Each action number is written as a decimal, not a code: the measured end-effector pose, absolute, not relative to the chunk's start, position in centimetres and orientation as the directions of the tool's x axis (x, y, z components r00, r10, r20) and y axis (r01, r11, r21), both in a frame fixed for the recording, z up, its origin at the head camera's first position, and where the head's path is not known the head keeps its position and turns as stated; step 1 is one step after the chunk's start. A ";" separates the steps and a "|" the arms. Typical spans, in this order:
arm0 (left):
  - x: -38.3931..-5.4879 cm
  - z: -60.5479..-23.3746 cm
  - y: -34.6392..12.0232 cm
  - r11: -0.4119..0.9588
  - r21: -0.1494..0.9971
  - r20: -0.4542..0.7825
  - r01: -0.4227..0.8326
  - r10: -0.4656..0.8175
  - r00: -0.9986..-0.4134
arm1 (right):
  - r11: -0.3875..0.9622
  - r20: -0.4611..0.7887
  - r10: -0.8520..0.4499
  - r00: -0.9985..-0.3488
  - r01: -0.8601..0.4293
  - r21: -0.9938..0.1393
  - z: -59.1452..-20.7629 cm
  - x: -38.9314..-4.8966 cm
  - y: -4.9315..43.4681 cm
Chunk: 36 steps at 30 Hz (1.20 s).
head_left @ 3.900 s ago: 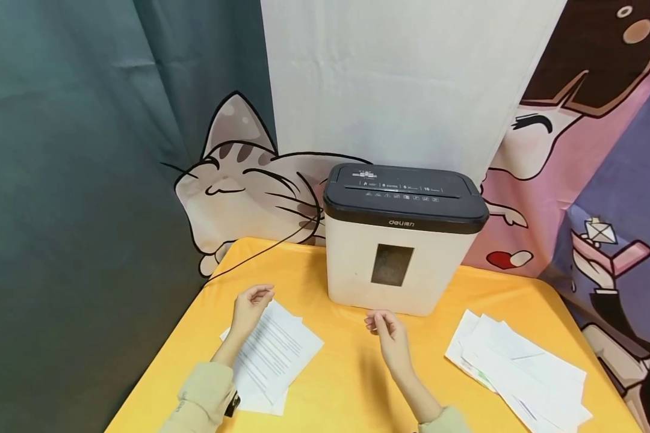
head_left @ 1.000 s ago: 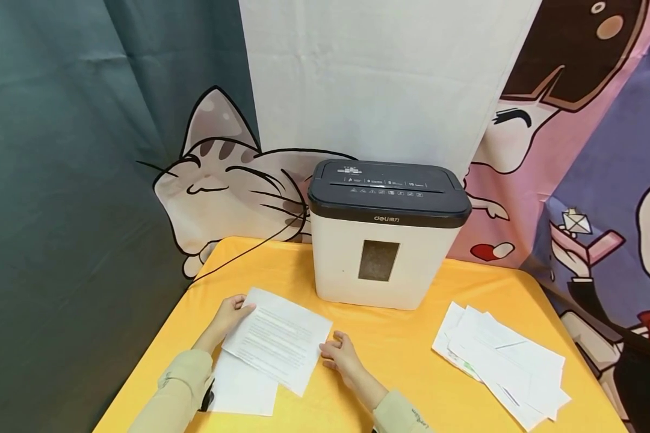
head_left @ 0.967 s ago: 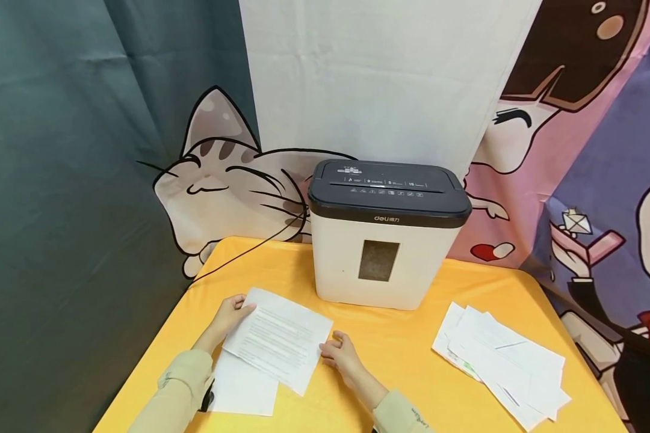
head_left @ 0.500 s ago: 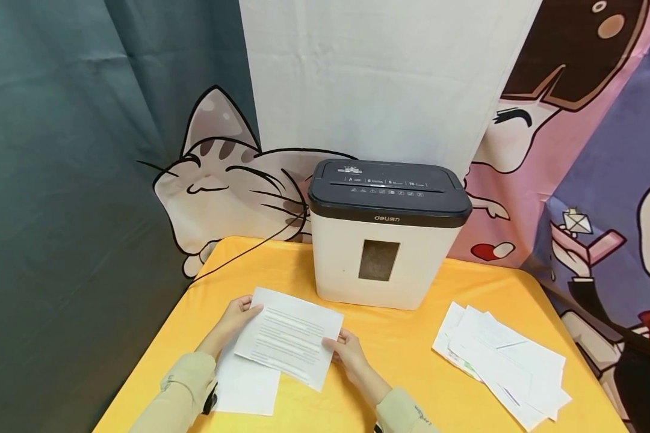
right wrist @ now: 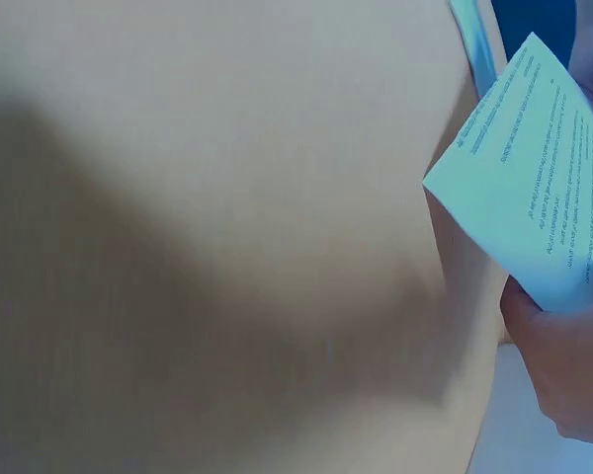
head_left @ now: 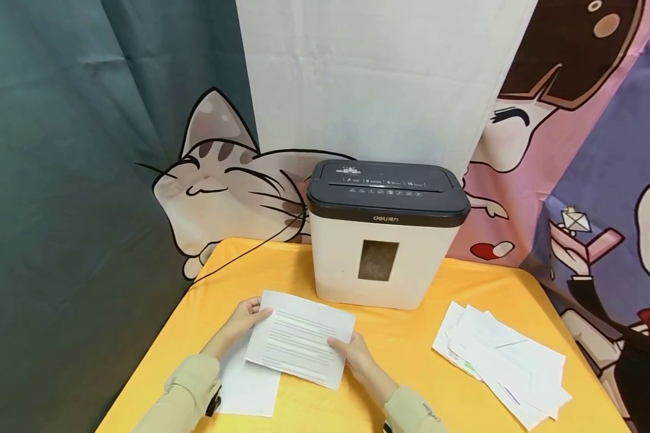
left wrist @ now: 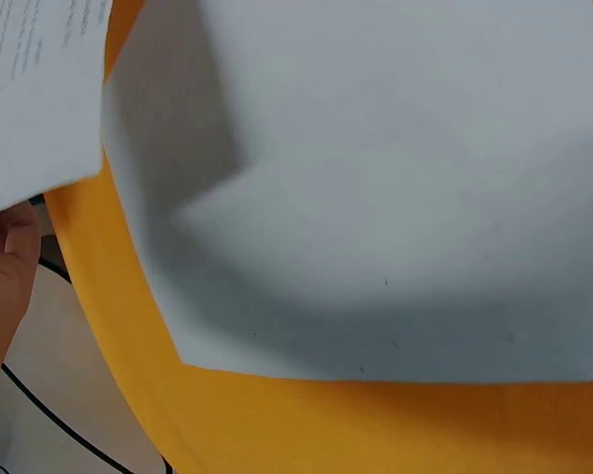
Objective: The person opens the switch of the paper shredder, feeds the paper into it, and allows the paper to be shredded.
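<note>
Between both hands hangs a printed sheet of paper (head_left: 300,340), raised above the table and tilted toward me. The left hand (head_left: 247,316) pinches its upper left edge, thumb in front and fingers behind. At the right edge the right hand (head_left: 357,355) pinches it, thumb on the printed face; its other fingers are hidden behind the sheet. Below, a white sheet (head_left: 249,388) lies on the yellow cloth, partly covered in the head view. In the left wrist view this lower sheet (left wrist: 376,197) looks blank and fills most of the picture.
A white paper shredder (head_left: 330,258) with a dark slotted top stands at the back of the yellow table (head_left: 401,373). Several loose papers (head_left: 511,364) lie in a pile on the right. A black cord (head_left: 249,255) runs left from behind the shredder.
The left hand has lifted the printed sheet and moved it right. The right hand came from in front of the shredder to the sheet's right edge and now pinches it.
</note>
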<state>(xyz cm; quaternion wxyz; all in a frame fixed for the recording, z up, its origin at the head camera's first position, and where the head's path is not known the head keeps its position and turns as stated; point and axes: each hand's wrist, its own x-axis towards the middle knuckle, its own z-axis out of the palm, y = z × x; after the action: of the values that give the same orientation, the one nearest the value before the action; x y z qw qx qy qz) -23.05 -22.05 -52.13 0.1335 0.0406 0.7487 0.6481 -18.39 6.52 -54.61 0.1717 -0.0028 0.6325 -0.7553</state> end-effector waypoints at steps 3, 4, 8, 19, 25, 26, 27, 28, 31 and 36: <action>-23.0 -51.8 -21.9 0.180 0.978 -0.149 -0.103 0.261 -0.954 | -0.100 -0.219 -0.257 -0.941 0.251 -0.963 -54.1 -18.7 7.3; -23.0 -51.7 -21.8 0.189 0.977 -0.151 -0.101 0.268 -0.951 | -0.087 -0.219 -0.255 -0.942 0.248 -0.965 -53.9 -18.8 7.5; -23.1 -51.4 -21.4 0.212 0.973 -0.153 -0.091 0.297 -0.943 | -0.037 -0.214 -0.243 -0.946 0.229 -0.973 -53.4 -19.1 8.4; -23.5 -50.4 -19.3 0.242 0.969 -0.135 -0.051 0.345 -0.929 | -0.023 -0.191 -0.166 -0.967 0.198 -0.980 -51.5 -20.0 10.2; -23.5 -49.5 -17.5 0.303 0.953 -0.119 -0.029 0.283 -0.952 | 0.041 -0.183 -0.114 -0.977 0.179 -0.983 -50.2 -20.3 11.1; -23.6 -49.7 -17.4 0.314 0.949 -0.114 -0.024 0.272 -0.956 | 0.049 -0.180 -0.108 -0.978 0.176 -0.983 -49.9 -20.3 11.3; -23.7 -49.6 -17.2 0.321 0.947 -0.109 -0.019 0.263 -0.958 | 0.060 -0.174 -0.100 -0.980 0.169 -0.984 -49.7 -20.3 11.5; -23.7 -49.4 -17.0 0.326 0.945 -0.104 -0.015 0.258 -0.961 | 0.066 -0.169 -0.105 -0.980 0.163 -0.984 -49.4 -20.3 11.7; -23.8 -49.1 -16.5 0.325 0.946 -0.093 -0.006 0.251 -0.964 | 0.071 -0.146 -0.125 -0.981 0.138 -0.988 -48.7 -20.4 12.3; -23.7 -48.2 -16.0 0.299 0.954 -0.066 0.021 0.277 -0.959 | 0.091 -0.089 -0.168 -0.982 0.074 -0.993 -47.4 -20.6 13.4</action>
<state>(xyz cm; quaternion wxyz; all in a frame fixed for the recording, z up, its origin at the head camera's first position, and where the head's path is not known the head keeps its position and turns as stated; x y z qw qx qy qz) -23.71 -16.01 -48.19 0.1095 0.0931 0.7984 0.5847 -20.56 13.44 -47.45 0.0899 -0.0321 0.7330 -0.6735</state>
